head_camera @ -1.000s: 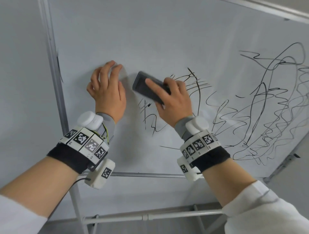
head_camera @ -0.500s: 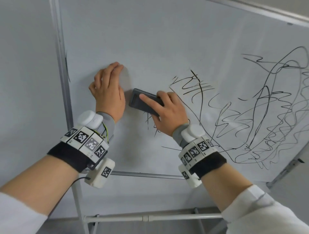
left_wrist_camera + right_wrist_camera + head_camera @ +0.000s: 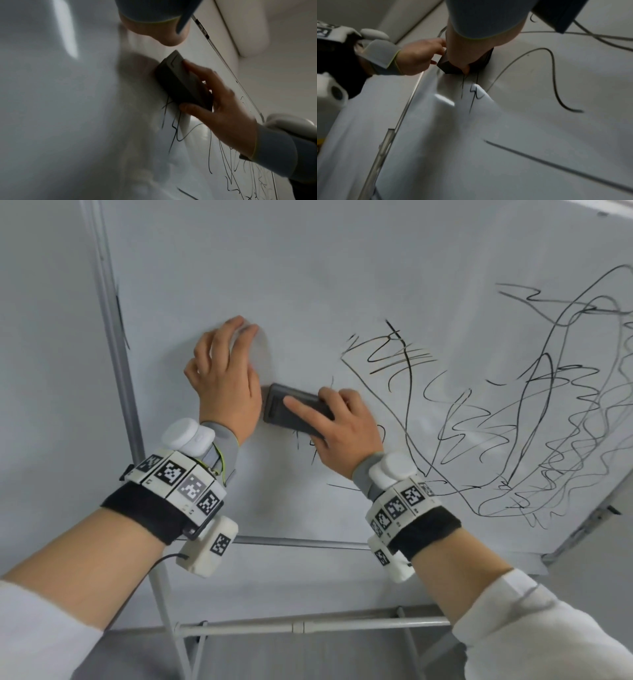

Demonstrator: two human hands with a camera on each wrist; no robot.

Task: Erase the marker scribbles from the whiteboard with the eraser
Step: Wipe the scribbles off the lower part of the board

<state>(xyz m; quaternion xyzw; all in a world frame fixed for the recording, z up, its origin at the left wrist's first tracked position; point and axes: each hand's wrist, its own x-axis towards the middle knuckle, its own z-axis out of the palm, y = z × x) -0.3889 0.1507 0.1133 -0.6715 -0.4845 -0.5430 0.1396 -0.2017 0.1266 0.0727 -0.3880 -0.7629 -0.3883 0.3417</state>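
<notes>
A dark grey eraser lies flat against the whiteboard, gripped by my right hand with the forefinger stretched along its back. In the left wrist view the eraser shows the thumb under its lower edge. My left hand rests on the board just left of the eraser, fingers pressed to the surface. Black marker scribbles cover the board's right half; a few short strokes remain right below the eraser, also seen as strokes in the right wrist view.
The board's metal frame post runs down the left side, close to my left hand. A lower frame rail and a stand crossbar lie beneath. The board's left and upper area carries no marks.
My right hand has slid the eraser down and left, from the scribbles' upper left edge to beside my left wrist. The strokes it passed over are gone. My left hand has stayed put.
</notes>
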